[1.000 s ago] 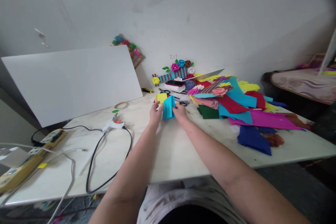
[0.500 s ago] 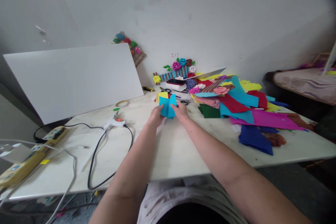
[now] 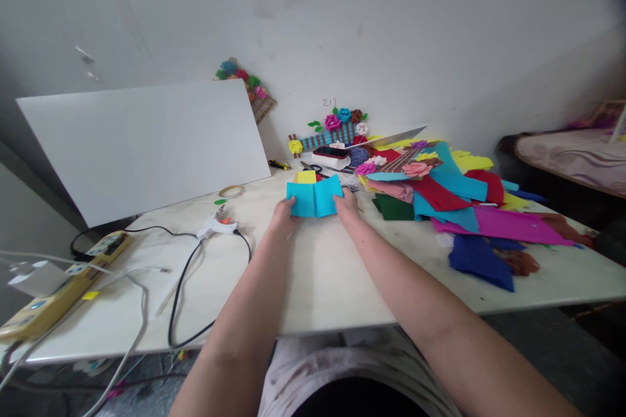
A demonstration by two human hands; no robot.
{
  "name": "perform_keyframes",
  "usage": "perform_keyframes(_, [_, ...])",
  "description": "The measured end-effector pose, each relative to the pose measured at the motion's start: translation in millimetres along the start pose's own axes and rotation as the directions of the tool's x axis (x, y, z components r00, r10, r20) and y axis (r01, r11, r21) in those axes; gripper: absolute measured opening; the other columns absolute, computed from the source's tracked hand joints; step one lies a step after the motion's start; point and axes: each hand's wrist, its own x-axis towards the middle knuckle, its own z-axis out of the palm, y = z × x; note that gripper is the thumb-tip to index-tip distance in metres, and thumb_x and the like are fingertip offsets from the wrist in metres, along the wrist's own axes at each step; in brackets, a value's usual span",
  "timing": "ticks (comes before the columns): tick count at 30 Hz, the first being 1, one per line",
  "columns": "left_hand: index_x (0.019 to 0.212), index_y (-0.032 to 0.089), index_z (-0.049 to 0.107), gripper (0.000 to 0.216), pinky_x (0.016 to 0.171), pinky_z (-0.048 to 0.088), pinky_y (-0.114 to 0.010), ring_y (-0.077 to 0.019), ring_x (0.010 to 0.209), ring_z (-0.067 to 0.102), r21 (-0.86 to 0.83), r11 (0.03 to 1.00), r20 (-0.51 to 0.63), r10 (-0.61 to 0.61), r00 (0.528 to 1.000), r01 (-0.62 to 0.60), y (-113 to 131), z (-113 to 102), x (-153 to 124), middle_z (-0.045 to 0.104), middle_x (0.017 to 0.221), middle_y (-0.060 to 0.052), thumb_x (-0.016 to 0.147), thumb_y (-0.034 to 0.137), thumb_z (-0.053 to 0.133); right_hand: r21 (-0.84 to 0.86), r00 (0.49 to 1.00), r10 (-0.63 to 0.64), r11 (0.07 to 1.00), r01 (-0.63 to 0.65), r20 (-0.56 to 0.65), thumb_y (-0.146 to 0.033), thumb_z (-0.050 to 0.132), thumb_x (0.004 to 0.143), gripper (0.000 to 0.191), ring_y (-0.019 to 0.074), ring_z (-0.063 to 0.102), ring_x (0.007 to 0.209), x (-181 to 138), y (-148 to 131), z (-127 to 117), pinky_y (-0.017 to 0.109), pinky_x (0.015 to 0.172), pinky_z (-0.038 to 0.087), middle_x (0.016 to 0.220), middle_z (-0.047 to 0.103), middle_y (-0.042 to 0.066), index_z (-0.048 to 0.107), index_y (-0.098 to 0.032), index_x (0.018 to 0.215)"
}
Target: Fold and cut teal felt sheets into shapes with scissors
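A small turquoise felt sheet (image 3: 313, 198) is spread open between my two hands, just above the white table (image 3: 323, 273). My left hand (image 3: 282, 215) pinches its left edge and my right hand (image 3: 347, 203) pinches its right edge. A crease runs down the middle of the sheet. A yellow piece (image 3: 306, 176) lies right behind it.
A heap of coloured felt sheets (image 3: 454, 208) covers the table's right half. Felt flower crafts (image 3: 337, 130) lean on the wall behind. A glue gun (image 3: 215, 227) with black cable, a tape roll (image 3: 231, 191), a power strip (image 3: 63, 280) and a white board (image 3: 147, 143) are to the left.
The turquoise sheet was folded upright between my hands. My hands have drawn apart and the sheet now lies unfolded and wide.
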Motion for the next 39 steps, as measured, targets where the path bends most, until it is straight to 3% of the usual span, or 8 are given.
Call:
perform_keyframes(4, [0.098, 0.012, 0.062, 0.015, 0.07, 0.055, -0.031, -0.0179, 0.07, 0.065, 0.02, 0.998, -0.019, 0.052, 0.998, -0.052, -2, -6, 4, 0.068, 0.079, -0.007, 0.084, 0.014, 0.056, -0.088, 0.995, 0.051, 0.994, -0.059, -0.088, -0.021, 0.052, 0.058, 0.009, 0.0199, 0.051, 0.07, 3, 0, -1, 0.03, 0.071, 0.042, 0.066, 0.057, 0.001, 0.055, -0.022, 0.066])
perform_keyframes(9, [0.085, 0.012, 0.062, 0.007, 0.059, 0.052, -0.026, -0.0147, 0.06, 0.06, 0.004, 0.997, -0.031, 0.082, 0.996, -0.082, -2, -9, 5, 0.065, 0.072, -0.005, 0.078, 0.012, 0.062, -0.035, 0.989, 0.09, 0.995, -0.095, -0.113, -0.026, 0.051, 0.057, 0.013, 0.0188, 0.05, 0.068, 6, 3, -2, 0.028, 0.066, 0.041, 0.064, 0.057, 0.0, 0.057, -0.022, 0.067])
perform_keyframes(14, [0.099, 0.013, 0.061, 0.023, 0.068, 0.056, -0.033, -0.02, 0.071, 0.065, -0.061, 0.998, -0.019, 0.018, 1.0, -0.019, 3, -6, -1, 0.066, 0.078, -0.007, 0.077, 0.019, 0.064, 0.054, 0.991, 0.081, 0.996, -0.076, -0.102, -0.032, 0.052, 0.058, 0.011, 0.0167, 0.047, 0.06, 8, 7, -2, 0.027, 0.056, 0.038, 0.055, 0.05, -0.002, 0.054, -0.022, 0.063])
perform_keyframes(17, [0.112, 0.013, 0.057, 0.035, 0.079, 0.057, -0.039, -0.0239, 0.084, 0.067, -0.165, 0.983, 0.138, -0.062, 0.988, 0.085, 8, -4, -10, 0.068, 0.09, -0.011, 0.079, 0.022, 0.06, 0.129, 0.989, 0.114, 0.986, -0.101, -0.095, -0.033, 0.055, 0.059, 0.012, 0.0147, 0.045, 0.056, 7, 5, -1, 0.025, 0.05, 0.036, 0.053, 0.046, -0.004, 0.054, -0.021, 0.063])
perform_keyframes(19, [0.119, 0.014, 0.054, 0.041, 0.085, 0.055, -0.044, -0.0259, 0.093, 0.067, -0.225, 0.964, 0.289, -0.071, 0.955, 0.14, 10, -3, -16, 0.068, 0.099, -0.013, 0.078, 0.021, 0.057, 0.17, 0.984, 0.152, 0.976, -0.134, -0.094, -0.033, 0.056, 0.06, 0.013, 0.0135, 0.043, 0.054, 5, 1, 0, 0.025, 0.048, 0.035, 0.052, 0.045, -0.004, 0.054, -0.021, 0.063])
perform_keyframes(22, [0.123, 0.016, 0.051, 0.049, 0.086, 0.054, -0.052, -0.0298, 0.098, 0.066, -0.248, 0.949, 0.388, -0.087, 0.917, 0.195, 10, -2, -21, 0.067, 0.106, -0.014, 0.074, 0.019, 0.055, 0.208, 0.981, 0.17, 0.967, -0.149, -0.089, -0.031, 0.058, 0.061, 0.012, 0.0117, 0.041, 0.051, 1, -5, 0, 0.024, 0.045, 0.033, 0.052, 0.044, -0.005, 0.055, -0.02, 0.062])
perform_keyframes(29, [0.121, 0.016, 0.053, 0.053, 0.075, 0.058, -0.045, -0.0269, 0.088, 0.067, -0.18, 0.965, 0.27, -0.137, 0.953, 0.19, 8, -1, -16, 0.066, 0.102, -0.012, 0.068, 0.009, 0.054, 0.261, 0.982, 0.183, 0.951, -0.167, -0.039, -0.034, 0.059, 0.06, 0.017, 0.0093, 0.032, 0.046, -7, -15, -1, 0.022, 0.037, 0.027, 0.046, 0.034, -0.007, 0.048, -0.021, 0.058])
perform_keyframes(39, [0.118, 0.014, 0.056, 0.043, 0.07, 0.058, -0.035, -0.0232, 0.08, 0.069, -0.08, 0.972, 0.162, -0.208, 0.965, 0.223, 7, 4, -17, 0.07, 0.095, -0.011, 0.076, 0.014, 0.064, 0.328, 0.989, 0.145, 0.936, -0.13, -0.02, -0.034, 0.063, 0.063, 0.018, 0.0104, 0.038, 0.051, -10, -16, 2, 0.024, 0.048, 0.034, 0.05, 0.041, -0.006, 0.051, -0.02, 0.061])
